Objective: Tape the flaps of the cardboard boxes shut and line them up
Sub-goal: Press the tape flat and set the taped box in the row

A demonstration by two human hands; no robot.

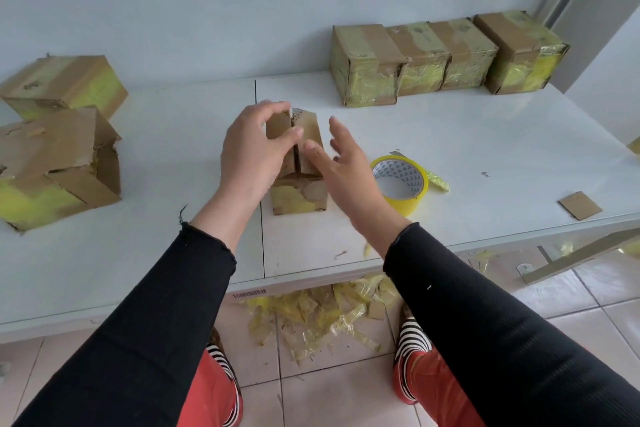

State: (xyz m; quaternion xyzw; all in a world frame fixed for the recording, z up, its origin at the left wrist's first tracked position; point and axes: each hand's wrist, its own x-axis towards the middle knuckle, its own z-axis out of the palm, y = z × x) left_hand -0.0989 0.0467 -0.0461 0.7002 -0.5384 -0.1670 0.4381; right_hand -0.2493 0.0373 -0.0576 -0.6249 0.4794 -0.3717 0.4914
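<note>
A small cardboard box (300, 196) stands in the middle of the white table (467, 156), its two top flaps raised and meeting in a peak. My left hand (254, 152) grips the left flap near its top, fingers curled over the edge. My right hand (341, 166) hovers just right of the box with fingers spread and straight, holding nothing. A roll of yellow tape (401, 184) lies flat on the table right of that hand. Several taped boxes (446, 59) stand in a row at the back right.
Two more boxes sit at the left: one closed (65, 83) behind, one with loose flaps (55, 166) in front. A cardboard scrap (580, 205) lies near the right front edge. Torn tape bits (322, 315) litter the tiled floor under the table.
</note>
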